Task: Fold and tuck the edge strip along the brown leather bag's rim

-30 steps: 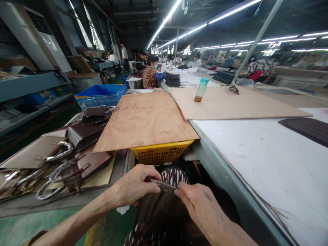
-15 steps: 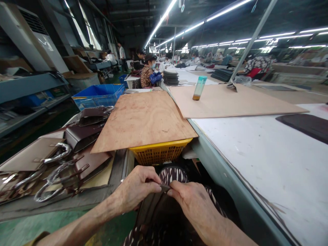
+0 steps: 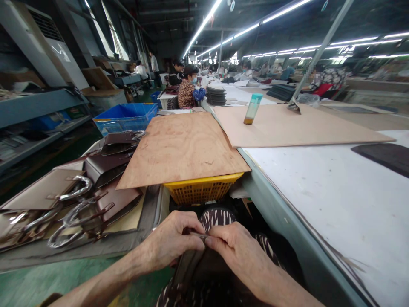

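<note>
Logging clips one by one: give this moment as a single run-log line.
left hand: pinching thin grey strip | right hand: pinching same strip | dark brown leather piece: on lap | yellow plastic basket: ahead

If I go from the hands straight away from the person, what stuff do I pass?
Hands pinching a dark leather piece → yellow basket → plywood board → blue crate → a seated person in a patterned top.

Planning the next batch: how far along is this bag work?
Done, it seems: brown leather bags with wrapped handles lie stacked left. In hand: left hand and right hand pinch a dark leather piece's edge on the lap. What is left cannot be told.
</note>
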The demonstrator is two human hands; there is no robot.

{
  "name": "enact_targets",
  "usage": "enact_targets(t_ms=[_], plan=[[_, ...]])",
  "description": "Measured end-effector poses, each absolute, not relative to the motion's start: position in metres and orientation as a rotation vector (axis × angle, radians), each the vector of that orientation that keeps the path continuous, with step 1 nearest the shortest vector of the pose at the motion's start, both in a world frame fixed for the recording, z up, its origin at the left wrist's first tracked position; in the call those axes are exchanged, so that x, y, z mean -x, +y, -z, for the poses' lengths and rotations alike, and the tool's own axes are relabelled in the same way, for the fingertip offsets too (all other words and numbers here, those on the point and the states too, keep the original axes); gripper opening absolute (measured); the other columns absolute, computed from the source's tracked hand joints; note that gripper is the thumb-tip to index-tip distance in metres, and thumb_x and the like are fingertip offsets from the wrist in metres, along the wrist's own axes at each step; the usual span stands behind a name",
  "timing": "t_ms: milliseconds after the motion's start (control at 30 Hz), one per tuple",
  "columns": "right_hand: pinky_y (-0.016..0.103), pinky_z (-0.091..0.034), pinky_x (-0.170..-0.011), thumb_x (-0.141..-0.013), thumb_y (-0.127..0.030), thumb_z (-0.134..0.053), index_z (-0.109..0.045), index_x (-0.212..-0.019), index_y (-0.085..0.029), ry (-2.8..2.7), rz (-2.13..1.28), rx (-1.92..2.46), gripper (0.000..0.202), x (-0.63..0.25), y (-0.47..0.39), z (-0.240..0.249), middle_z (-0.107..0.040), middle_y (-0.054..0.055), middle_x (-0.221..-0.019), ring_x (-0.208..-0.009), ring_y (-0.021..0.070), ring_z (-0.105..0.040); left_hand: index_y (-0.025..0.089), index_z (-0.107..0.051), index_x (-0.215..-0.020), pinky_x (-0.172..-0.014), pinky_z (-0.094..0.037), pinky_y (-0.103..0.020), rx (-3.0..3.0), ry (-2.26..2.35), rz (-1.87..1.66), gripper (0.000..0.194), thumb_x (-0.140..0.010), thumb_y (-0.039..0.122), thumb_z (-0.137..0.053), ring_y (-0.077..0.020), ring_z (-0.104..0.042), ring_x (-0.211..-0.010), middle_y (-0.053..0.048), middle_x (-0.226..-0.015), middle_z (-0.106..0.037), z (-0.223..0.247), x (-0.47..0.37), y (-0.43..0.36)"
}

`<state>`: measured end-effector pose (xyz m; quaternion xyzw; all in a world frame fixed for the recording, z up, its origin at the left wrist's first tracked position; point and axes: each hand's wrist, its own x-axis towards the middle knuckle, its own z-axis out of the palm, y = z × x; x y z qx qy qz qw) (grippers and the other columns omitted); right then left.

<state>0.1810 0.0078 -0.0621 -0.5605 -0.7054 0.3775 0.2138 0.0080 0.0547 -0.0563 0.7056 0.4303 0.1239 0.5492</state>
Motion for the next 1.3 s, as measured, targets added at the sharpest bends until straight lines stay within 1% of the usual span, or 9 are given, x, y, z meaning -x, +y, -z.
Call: enact_targets(t_ms=[100, 200, 433, 767, 933, 1000, 1100, 1200, 1300], plan=[[0.021, -0.022, -0.048, -0.087, -0.025, -0.049, -0.047, -0.055, -0.017, -1.972, -0.999, 1.614, 0.033, -0.183, 0.007, 0.065, -0.033, -0.007, -0.052, -0.052, 0.0081, -0.035, 0.015, -0.064, -0.077, -0.039, -0.032, -0.014, -1.489, 1.057, -0.266, 0.016, -0.062, 0.018, -0.058, -0.0090, -0.046, -0.059, 0.004, -0.072, -0.047, 0.055, -0.005, 0.053], [0.021, -0.024, -0.049, -0.087, -0.026, -0.049, -0.049, -0.056, -0.018, -1.998, -0.926, 1.659, 0.032, -0.181, 0.004, 0.068, -0.037, -0.006, -0.052, -0.052, 0.0092, -0.038, 0.015, -0.064, -0.080, -0.039, -0.036, -0.016, -1.425, 1.032, -0.276, 0.020, -0.061, 0.019, -0.059, -0.0089, -0.045, -0.056, 0.003, -0.073, -0.047, 0.052, 0.000, 0.051], [0.020, -0.024, -0.047, -0.087, -0.028, -0.049, -0.050, -0.056, -0.019, -2.058, -0.819, 1.677, 0.033, -0.174, 0.000, 0.063, -0.036, -0.005, -0.053, -0.052, 0.0101, -0.039, 0.014, -0.066, -0.074, -0.037, -0.034, -0.016, -1.561, 1.094, -0.297, 0.019, -0.074, 0.029, -0.054, -0.0081, -0.045, -0.051, 0.002, -0.070, -0.048, 0.052, 0.000, 0.045], [0.021, -0.028, -0.052, -0.087, -0.025, -0.049, -0.052, -0.060, -0.020, -1.984, -0.835, 1.656, 0.027, -0.182, -0.001, 0.075, -0.048, -0.007, -0.054, -0.054, 0.0100, -0.047, 0.014, -0.066, -0.066, -0.060, -0.036, -0.018, -2.036, 1.011, -0.427, 0.020, -0.081, 0.017, -0.053, -0.0093, -0.052, -0.065, 0.001, -0.067, -0.056, 0.059, -0.008, 0.050], [0.021, -0.027, -0.050, -0.088, -0.027, -0.048, -0.053, -0.060, -0.020, -1.988, -0.831, 1.680, 0.030, -0.183, 0.000, 0.075, -0.046, -0.006, -0.053, -0.053, 0.0101, -0.046, 0.016, -0.066, -0.080, -0.069, -0.038, -0.019, -2.059, 0.918, -0.415, 0.007, -0.077, 0.021, -0.062, -0.0117, -0.053, -0.077, 0.001, -0.082, -0.059, 0.061, -0.006, 0.055], [0.021, -0.028, -0.050, -0.088, -0.028, -0.047, -0.054, -0.060, -0.020, -1.999, -0.818, 1.693, 0.030, -0.183, -0.001, 0.075, -0.047, -0.006, -0.053, -0.054, 0.0109, -0.047, 0.017, -0.067, -0.083, -0.071, -0.038, -0.020, -2.046, 0.896, -0.375, 0.011, -0.075, 0.024, -0.065, -0.0127, -0.054, -0.080, 0.000, -0.086, -0.060, 0.060, -0.007, 0.055], [0.021, -0.030, -0.051, -0.088, -0.026, -0.046, -0.057, -0.063, -0.021, -2.008, -0.810, 1.701, 0.028, -0.182, -0.003, 0.073, -0.053, -0.004, -0.057, -0.056, 0.0123, -0.050, 0.017, -0.068, -0.083, -0.074, -0.039, -0.022, -2.084, 0.834, -0.291, 0.018, -0.084, 0.030, -0.055, -0.0138, -0.054, -0.080, -0.001, -0.084, -0.062, 0.058, -0.012, 0.052], [0.021, -0.032, -0.052, -0.090, -0.026, -0.042, -0.059, -0.071, -0.022, -2.024, -0.838, 1.678, 0.026, -0.182, -0.006, 0.067, -0.061, -0.002, -0.065, -0.061, 0.0139, -0.055, 0.017, -0.067, -0.078, -0.074, -0.039, -0.022, -2.134, 0.795, -0.259, 0.027, -0.089, 0.029, -0.046, -0.0142, -0.054, -0.078, -0.001, -0.079, -0.064, 0.056, -0.016, 0.050], [0.022, -0.031, -0.051, -0.090, -0.025, -0.042, -0.057, -0.069, -0.021, -2.097, -0.835, 1.689, 0.027, -0.188, -0.008, 0.064, -0.060, -0.002, -0.064, -0.058, 0.0137, -0.054, 0.017, -0.067, -0.075, -0.072, -0.038, -0.021, -2.159, 0.751, -0.274, 0.027, -0.090, 0.026, -0.045, -0.0135, -0.054, -0.077, 0.000, -0.078, -0.064, 0.055, -0.016, 0.049]])
